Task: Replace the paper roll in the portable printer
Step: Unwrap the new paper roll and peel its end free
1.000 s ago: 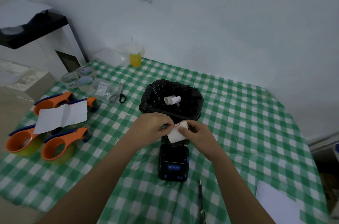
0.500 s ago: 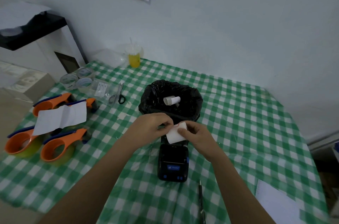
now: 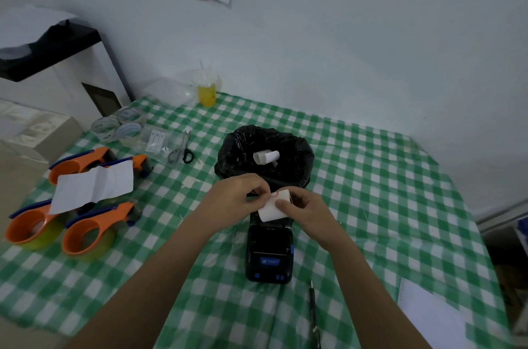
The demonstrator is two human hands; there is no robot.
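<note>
A small black portable printer (image 3: 269,255) with a blue label lies on the green checked tablecloth, in front of me. Just above its far end I hold a white paper roll (image 3: 271,210). My right hand (image 3: 304,210) grips the roll's body, thumb on top. My left hand (image 3: 238,195) pinches the roll's upper left edge, where a small red mark shows. Behind the hands stands a bin lined with a black bag (image 3: 264,158), and a used white roll core (image 3: 265,156) lies inside it.
Orange tape dispensers (image 3: 88,234) and a white sheet (image 3: 94,184) lie at the left. Scissors (image 3: 183,148), clear tape rolls (image 3: 117,127) and a yellow drink cup (image 3: 207,91) sit further back. A pen (image 3: 313,305) and white paper (image 3: 428,317) lie near the front right.
Both hands stay on the roll above the printer. My left fingers have shifted slightly along the roll's top edge; the printer has not moved.
</note>
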